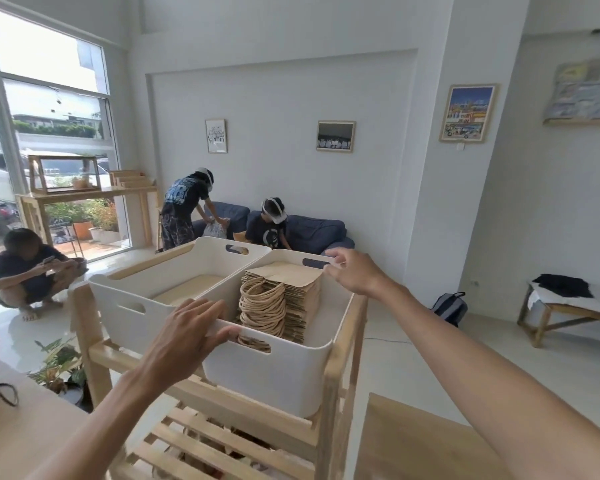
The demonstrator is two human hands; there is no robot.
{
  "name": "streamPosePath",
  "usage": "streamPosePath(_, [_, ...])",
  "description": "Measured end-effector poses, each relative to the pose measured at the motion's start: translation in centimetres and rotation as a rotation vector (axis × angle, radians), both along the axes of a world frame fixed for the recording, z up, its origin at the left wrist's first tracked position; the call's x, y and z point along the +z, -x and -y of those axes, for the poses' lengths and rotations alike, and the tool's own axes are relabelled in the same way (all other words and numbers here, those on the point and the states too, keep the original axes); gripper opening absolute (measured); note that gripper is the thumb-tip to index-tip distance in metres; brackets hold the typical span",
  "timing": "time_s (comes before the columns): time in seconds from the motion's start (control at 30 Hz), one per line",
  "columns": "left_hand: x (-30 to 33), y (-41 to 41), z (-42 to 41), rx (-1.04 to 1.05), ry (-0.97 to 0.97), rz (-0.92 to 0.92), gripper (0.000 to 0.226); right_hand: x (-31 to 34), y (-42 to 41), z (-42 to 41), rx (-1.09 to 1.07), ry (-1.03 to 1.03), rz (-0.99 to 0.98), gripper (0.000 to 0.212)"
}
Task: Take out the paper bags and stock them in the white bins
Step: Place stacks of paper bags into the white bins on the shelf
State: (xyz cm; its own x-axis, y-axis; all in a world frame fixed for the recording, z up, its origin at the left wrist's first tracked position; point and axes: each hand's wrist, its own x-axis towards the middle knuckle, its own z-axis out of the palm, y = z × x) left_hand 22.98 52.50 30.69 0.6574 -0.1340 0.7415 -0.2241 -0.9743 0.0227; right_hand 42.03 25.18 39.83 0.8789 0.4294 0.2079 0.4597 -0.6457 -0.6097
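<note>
Two white bins stand side by side on top of a wooden slatted rack (338, 372). The right bin (278, 379) holds a tall stack of brown paper bags (291, 289) with rope handles facing me. The left bin (118, 306) shows only a flat brown layer at its bottom. My left hand (187, 330) grips the near rim of the right bin, fingers curled over the edge. My right hand (352, 271) holds that bin's far rim next to its handle slot.
Lower slatted shelves (201, 441) lie beneath the bins. A wooden tabletop (18, 427) is at my near left, a wooden surface (416, 441) at my near right. One person crouches at left (28, 271), two are by a blue sofa (309, 230). A bench (568, 310) stands right.
</note>
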Motion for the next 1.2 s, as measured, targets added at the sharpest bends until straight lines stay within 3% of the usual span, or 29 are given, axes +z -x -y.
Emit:
streamPosePath(0.13, [1.8, 1.1, 2.0, 0.016, 0.125, -0.108, 0.057, -0.6, 2.1, 8.0, -0.05, 0.051, 0.036, 0.043])
streamPosePath(0.27, [4.2, 1.0, 8.6, -0.018, 0.055, -0.079, 0.059, -2.6, 4.3, 16.7, -0.16, 0.056, -0.063, 0.047])
streamPosePath(0.47, [4.4, 1.3, 23.1, -0.136, 0.008, -0.266, 0.065, -6.3, 10.5, 27.6, -0.265, 0.1, -0.2, 0.048])
streamPosePath(0.6, [-0.1, 2.4, 31.5, -0.187, 0.102, -0.396, 0.071, -10.0, 15.1, 32.8, -0.332, 0.087, -0.292, 0.058])
streamPosePath(0.77, [-7.7, 5.4, 37.6, -0.119, 0.069, -0.609, 0.066, -16.1, 19.7, 36.0, -0.352, -0.023, -0.409, 0.047])
streamPosePath(1.0, [-16.7, 7.8, 37.0, 0.012, 0.381, -0.925, 0.067, -24.3, 22.5, 36.1, -0.383, -0.24, -0.567, 0.042])
streamPosePath(1.2, [-22.2, 7.8, 35.1, 0.131, 0.414, -1.028, 0.073, -29.7, 23.1, 34.7, -0.424, -0.091, -0.764, 0.046])
